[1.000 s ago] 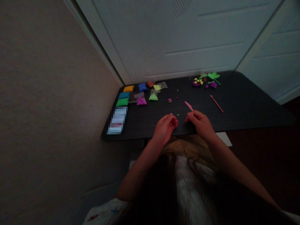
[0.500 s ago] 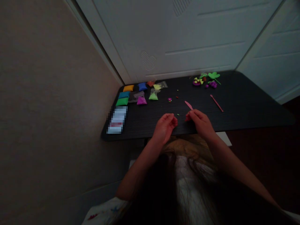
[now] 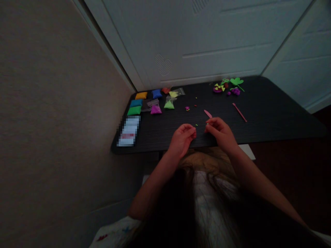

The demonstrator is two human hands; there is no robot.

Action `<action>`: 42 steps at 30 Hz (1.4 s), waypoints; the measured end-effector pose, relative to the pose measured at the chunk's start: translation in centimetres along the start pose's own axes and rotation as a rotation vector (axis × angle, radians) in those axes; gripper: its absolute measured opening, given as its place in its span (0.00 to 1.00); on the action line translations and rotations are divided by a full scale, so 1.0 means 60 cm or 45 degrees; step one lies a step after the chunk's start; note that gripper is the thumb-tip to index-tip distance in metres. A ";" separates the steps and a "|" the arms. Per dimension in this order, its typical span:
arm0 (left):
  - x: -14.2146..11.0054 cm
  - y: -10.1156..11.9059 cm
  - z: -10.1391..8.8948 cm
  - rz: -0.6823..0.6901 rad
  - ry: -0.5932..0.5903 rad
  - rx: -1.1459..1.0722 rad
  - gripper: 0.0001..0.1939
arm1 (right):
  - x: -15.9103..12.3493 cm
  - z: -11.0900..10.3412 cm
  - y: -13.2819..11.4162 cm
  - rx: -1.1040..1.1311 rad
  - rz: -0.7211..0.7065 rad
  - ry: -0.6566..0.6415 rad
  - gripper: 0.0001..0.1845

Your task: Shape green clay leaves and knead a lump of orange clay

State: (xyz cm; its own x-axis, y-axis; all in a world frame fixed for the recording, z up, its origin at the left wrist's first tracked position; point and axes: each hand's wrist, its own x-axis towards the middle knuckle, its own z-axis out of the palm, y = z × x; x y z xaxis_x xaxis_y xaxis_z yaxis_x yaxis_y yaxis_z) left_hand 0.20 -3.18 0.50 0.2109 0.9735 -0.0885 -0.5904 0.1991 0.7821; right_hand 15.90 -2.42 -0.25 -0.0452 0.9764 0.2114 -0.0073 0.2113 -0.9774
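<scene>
Over the table's front edge, my left hand (image 3: 183, 138) is closed with thumb and fingertips together; whatever they hold is hidden. My right hand (image 3: 219, 131), a short way to its right, pinches a tiny pale bit of clay (image 3: 207, 124) at the fingertips. Between and just beyond the hands lies a small green bit of clay (image 3: 196, 125). A pink plastic clay knife (image 3: 207, 113) rests on the table, its near end hidden by my right hand. Farther back are a small magenta clay flower (image 3: 187, 109), a red bit (image 3: 195, 105) and a tiny yellow bit (image 3: 196, 97).
Several bags of coloured clay, such as a magenta one (image 3: 156, 109) and an orange one (image 3: 141, 95), sit on the dark table (image 3: 279, 113) at back left. A blurred phone (image 3: 129, 131) lies at left. Right are a pink stick tool (image 3: 239, 112) and finished clay pieces (image 3: 235, 91).
The fingers of my left hand have curled closer together. My right fingers have shifted slightly, and a pale bit now shows at their tips. The view has tilted a little.
</scene>
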 end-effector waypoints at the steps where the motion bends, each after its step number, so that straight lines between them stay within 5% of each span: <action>1: 0.000 0.000 0.000 0.001 0.002 -0.003 0.04 | 0.000 -0.001 -0.001 -0.028 -0.003 -0.005 0.09; 9: 0.002 0.000 -0.003 -0.034 0.034 -0.069 0.04 | -0.001 -0.002 -0.007 -0.227 -0.049 0.010 0.11; 19: 0.002 0.000 -0.003 -0.038 0.031 -0.096 0.03 | 0.001 0.002 0.002 -0.002 0.005 0.009 0.08; 42: -0.001 0.002 -0.001 -0.031 0.022 -0.093 0.03 | -0.002 0.000 -0.005 -0.129 -0.029 -0.031 0.08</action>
State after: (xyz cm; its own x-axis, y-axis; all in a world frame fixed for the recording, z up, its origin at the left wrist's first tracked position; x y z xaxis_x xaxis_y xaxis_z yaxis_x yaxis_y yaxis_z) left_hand 0.05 -3.23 0.58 0.2132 0.9698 -0.1183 -0.6406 0.2302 0.7326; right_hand 15.91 -2.61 0.01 -0.0700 0.9701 0.2323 0.0922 0.2381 -0.9668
